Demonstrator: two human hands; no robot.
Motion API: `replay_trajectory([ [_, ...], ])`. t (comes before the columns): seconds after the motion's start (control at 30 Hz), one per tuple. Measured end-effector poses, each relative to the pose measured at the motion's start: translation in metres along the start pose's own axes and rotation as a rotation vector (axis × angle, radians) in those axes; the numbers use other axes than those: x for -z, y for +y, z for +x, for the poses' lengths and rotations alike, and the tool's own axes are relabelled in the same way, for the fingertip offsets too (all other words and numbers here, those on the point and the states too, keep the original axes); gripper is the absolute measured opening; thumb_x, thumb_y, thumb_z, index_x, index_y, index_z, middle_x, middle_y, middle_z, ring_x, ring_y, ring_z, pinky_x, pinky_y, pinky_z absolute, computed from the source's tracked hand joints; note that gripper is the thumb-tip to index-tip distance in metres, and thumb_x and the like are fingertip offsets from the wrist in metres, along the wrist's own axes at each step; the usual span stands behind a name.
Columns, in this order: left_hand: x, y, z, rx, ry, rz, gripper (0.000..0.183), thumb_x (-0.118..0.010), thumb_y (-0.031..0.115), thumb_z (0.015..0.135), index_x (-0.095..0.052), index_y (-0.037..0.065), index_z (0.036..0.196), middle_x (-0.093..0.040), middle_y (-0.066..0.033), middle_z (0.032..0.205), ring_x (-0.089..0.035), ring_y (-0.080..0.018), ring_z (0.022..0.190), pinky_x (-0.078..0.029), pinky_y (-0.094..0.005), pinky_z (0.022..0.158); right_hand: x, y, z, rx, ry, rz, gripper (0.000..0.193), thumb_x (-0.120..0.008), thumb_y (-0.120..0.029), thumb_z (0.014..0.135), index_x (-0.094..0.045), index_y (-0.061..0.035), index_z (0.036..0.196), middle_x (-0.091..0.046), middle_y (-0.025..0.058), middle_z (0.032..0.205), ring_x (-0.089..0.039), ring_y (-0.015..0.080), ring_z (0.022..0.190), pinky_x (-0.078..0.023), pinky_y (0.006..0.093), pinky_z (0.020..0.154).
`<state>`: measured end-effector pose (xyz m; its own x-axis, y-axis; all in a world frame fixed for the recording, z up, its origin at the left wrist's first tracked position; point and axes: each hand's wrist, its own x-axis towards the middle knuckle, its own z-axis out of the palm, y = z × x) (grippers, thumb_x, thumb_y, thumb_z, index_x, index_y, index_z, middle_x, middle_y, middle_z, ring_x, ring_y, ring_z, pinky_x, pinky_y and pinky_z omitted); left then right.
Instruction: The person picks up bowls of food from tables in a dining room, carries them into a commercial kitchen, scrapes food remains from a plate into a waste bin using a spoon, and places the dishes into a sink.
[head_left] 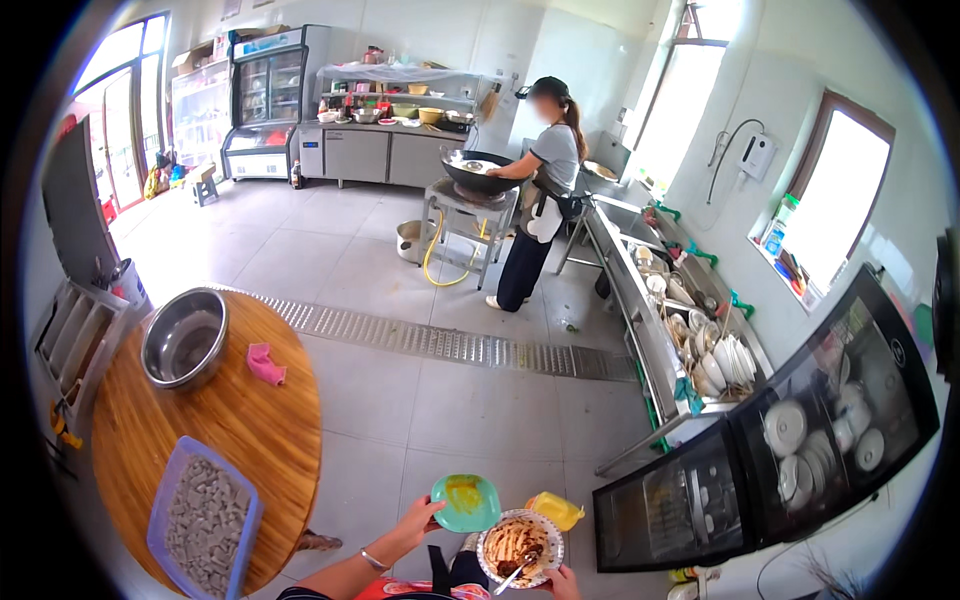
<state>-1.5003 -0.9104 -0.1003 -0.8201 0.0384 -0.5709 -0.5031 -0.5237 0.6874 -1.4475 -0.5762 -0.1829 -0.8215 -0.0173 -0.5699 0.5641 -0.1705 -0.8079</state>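
Note:
My left hand [420, 519] is closed on the rim of a small green dish [480, 512] with yellow residue in it. Beside it, my right hand [564, 583] grips the edge of a white bowl [488, 560] with a patterned rim. Brown-red sauce [518, 540] smears the inside of that bowl, and a metal spoon [508, 580] leans in it. Just beyond the bowl is a yellow object [556, 512]; its kind is unclear. The dish and bowl are held side by side above the floor, their rims close together.
A round wooden table [285, 440] at left carries a steel basin [185, 340], pink cloth [265, 364] and a purple tray [250, 530] of grey pieces. Ahead, another person [555, 160] works at a wok [460, 180]. Right stand a dish-filled sink [650, 345] and glass-door cabinet [750, 480].

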Motion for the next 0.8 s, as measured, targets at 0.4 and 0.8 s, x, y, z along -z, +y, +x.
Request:
replay_trajectory([
  [0.4,-0.008,0.113,0.106,-0.26,0.178,-0.134,0.032,-0.047,0.014,0.081,-0.041,0.003,0.11,-0.054,-0.0105,0.098,-0.056,-0.0215,0.086,-0.049,-0.0379,0.072,-0.063,-0.197,0.14,0.002,-0.25,-0.11,0.027,-0.049,-0.011,0.076,-0.053,0.0047,0.098,-0.059,0.0102,0.086,-0.058,0.0179,0.073,-0.049,0.0297,0.066],
  [0.8,0.036,0.155,0.174,-0.302,0.504,-0.187,0.033,-0.051,0.02,0.08,-0.042,0.002,0.106,-0.053,-0.0095,0.093,-0.056,-0.0196,0.081,-0.049,-0.0322,0.068,-0.157,-0.277,0.293,-0.011,-0.434,-0.167,0.026,-0.048,-0.009,0.075,-0.053,0.0043,0.097,-0.059,0.0102,0.085,-0.059,0.018,0.07,-0.05,0.03,0.063],
])
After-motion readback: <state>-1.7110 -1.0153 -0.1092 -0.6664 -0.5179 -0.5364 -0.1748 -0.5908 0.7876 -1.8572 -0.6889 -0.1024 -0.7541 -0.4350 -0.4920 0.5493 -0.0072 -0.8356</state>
